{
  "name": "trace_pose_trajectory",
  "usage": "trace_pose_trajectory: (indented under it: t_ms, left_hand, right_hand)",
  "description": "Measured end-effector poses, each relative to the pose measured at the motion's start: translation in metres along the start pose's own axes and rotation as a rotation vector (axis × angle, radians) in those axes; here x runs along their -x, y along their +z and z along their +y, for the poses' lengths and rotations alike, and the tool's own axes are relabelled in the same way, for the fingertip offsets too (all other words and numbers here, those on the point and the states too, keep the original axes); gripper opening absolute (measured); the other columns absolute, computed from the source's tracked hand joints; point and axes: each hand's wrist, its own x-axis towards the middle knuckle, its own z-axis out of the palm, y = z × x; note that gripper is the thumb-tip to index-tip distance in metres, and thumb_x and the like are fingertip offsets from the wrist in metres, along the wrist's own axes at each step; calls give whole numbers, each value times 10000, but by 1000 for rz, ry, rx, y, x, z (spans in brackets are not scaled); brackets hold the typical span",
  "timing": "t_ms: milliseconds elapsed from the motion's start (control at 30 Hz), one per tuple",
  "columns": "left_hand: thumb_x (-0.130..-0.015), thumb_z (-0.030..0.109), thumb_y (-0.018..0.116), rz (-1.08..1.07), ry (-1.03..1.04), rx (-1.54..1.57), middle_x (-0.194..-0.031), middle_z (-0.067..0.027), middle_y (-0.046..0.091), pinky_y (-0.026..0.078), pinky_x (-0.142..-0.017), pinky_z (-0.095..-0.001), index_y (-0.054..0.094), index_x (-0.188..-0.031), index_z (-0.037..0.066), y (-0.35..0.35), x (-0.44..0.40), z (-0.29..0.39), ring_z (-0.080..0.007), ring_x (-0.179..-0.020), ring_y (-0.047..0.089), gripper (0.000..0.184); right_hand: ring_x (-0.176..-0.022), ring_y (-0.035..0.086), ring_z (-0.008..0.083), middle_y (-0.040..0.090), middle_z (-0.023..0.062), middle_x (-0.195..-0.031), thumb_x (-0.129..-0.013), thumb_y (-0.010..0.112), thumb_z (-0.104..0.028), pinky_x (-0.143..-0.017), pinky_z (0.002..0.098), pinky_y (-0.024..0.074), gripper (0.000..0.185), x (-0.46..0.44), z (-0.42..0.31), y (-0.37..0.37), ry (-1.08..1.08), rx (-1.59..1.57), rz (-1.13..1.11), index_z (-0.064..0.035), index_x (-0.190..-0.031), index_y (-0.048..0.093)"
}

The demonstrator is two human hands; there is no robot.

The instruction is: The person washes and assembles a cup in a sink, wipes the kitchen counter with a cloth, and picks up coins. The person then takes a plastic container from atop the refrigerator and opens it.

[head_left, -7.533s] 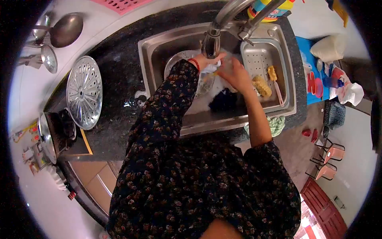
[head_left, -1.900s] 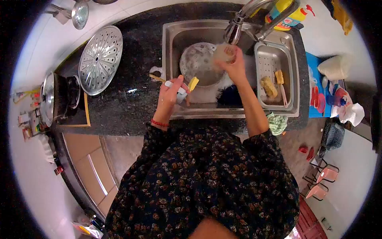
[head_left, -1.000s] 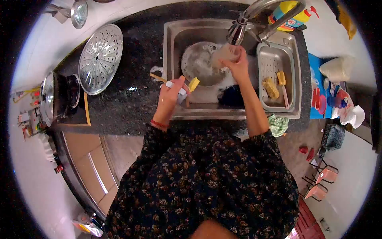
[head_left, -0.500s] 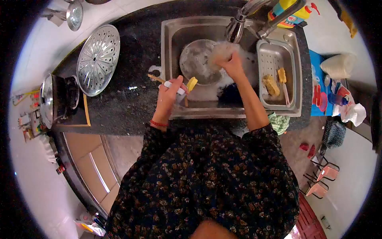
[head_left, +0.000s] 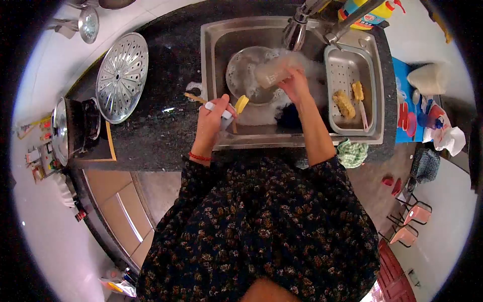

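Observation:
My right hand (head_left: 294,84) is wrapped round a cloudy, see-through container (head_left: 273,72), tilted over the sink (head_left: 241,138) below the faucet (head_left: 294,34). Under it a round bowl (head_left: 240,80) lies in foamy water, and a dark cloth (head_left: 289,117) sits near the sink's front. My left hand (head_left: 214,118) is closed on a white-handled brush (head_left: 219,109) at the sink's left front corner. A yellow piece (head_left: 241,104) shows just beyond its fingers; whether it belongs to the brush is unclear. A thin wooden stick (head_left: 193,97) juts out left of that hand.
A perforated steel steamer plate (head_left: 119,93) and a lidded dark pot (head_left: 75,128) stand on the left counter. The drain tray (head_left: 347,128) holds yellow sponges (head_left: 344,104). A green checked cloth (head_left: 352,153) hangs at the front edge. Yellow bottles (head_left: 363,15) stand behind the faucet.
Both hands earlier worked together under the faucet; the left has since moved to the sink's left corner with the brush. Lately the right hand has tilted and swung the container slightly left.

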Motion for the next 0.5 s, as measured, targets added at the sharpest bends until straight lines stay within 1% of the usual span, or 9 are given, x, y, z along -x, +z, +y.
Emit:
trace_pose_trajectory:
  t_ms: [33,133,233,333,433,500]
  left_hand:
    - [-919,316,515,-9,14,8,-618,-37,601,393,-584,-255,628,-641,30,1,-1,1,-101,-587,517,414]
    - [-921,313,512,-5,22,5,-623,-42,607,393,-588,-254,629,-644,27,2,-1,2,-103,-597,524,415]
    - [-923,318,514,-4,27,-22,-636,-52,605,411,-589,-264,610,-638,35,0,-2,-1,-117,-604,536,413]
    - [-924,318,516,-7,39,-31,-640,-57,602,421,-587,-273,601,-634,39,-1,-3,-4,-127,-605,540,411]
    - [-924,316,516,0,27,-14,-639,-59,599,421,-585,-276,601,-634,39,0,-1,-2,-129,-606,540,410]
    - [-924,316,517,6,5,-2,-642,-59,598,421,-584,-276,600,-626,41,3,1,2,-130,-607,540,414]
  right_hand:
    - [-1123,498,297,523,97,-1197,-809,642,-148,-911,514,425,452,-4,0,-3,56,-85,-41,-89,-1216,455]
    - [-1138,488,320,514,110,-1226,-872,553,-281,-929,530,413,403,2,3,2,148,-168,-31,-101,-1221,462]
    - [-1162,475,333,497,123,-1264,-882,494,-405,-949,543,394,472,11,4,9,243,-350,-136,-108,-1247,455]
    - [-1199,461,335,489,139,-1284,-890,446,-498,-974,565,366,549,6,13,8,273,-338,-121,-81,-1247,461]
    - [-1186,472,340,512,146,-1255,-889,429,-502,-978,551,371,549,4,15,4,282,-373,-206,-75,-1228,485]
    - [-1177,479,342,525,150,-1240,-889,420,-478,-976,542,376,525,1,15,2,284,-403,-239,-72,-1211,504]
